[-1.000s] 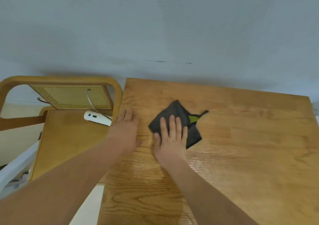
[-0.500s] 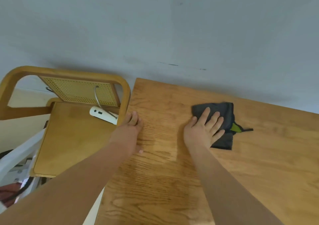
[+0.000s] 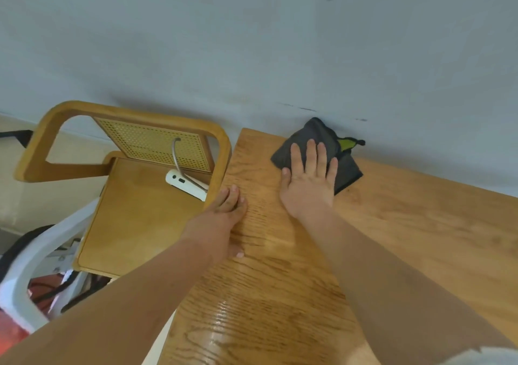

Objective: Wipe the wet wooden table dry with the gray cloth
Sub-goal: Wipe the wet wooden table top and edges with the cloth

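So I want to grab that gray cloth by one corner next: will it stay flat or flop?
Probably flop: the gray cloth lies folded in soft layers under the right hand, and one corner rides up against the wall. It looks thin, so likely light. On the glossy wooden table it should slide easily.

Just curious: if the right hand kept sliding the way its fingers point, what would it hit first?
Probably the wall: the right hand presses the gray cloth at the table's far edge, against it.
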Action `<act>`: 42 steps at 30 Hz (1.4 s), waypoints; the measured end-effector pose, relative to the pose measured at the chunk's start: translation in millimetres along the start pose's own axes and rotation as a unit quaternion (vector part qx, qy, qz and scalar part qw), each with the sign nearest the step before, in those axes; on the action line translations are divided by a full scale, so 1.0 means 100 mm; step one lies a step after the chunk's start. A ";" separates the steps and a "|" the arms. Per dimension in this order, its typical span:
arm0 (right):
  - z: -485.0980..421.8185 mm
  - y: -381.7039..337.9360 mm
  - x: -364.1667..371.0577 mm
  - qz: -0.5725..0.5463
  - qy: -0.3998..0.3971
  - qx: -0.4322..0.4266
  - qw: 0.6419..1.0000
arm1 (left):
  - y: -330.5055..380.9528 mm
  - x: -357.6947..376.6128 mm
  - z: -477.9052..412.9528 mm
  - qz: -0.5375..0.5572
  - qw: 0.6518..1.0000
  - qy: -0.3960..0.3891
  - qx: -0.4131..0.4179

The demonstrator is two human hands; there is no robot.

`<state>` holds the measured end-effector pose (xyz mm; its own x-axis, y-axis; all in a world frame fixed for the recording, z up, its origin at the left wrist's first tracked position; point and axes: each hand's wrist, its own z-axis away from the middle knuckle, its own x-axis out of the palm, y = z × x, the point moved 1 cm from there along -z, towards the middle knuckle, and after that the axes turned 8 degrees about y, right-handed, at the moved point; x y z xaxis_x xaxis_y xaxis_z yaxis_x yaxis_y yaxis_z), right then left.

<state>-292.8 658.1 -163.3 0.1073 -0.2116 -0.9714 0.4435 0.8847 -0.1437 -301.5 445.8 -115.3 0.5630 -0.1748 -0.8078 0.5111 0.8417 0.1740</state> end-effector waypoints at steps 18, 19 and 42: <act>1.01 -0.96 0.19 -0.034 -0.096 0.080 0.992 | -0.92 0.25 0.70 0.227 0.963 0.133 0.050; 0.87 -1.01 0.16 -0.029 -0.099 0.077 0.992 | -0.98 0.25 0.76 0.223 0.967 0.115 0.050; 2.49 -1.62 0.70 -0.043 -0.029 -0.005 0.999 | -1.38 0.67 1.79 0.154 0.986 0.055 -0.008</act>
<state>-135.1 396.6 -160.6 0.1207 -0.3109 -0.9427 0.4451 0.8658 -0.2286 -217.7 226.5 -92.3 0.6155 0.1474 -0.7743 0.3159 0.8539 0.4137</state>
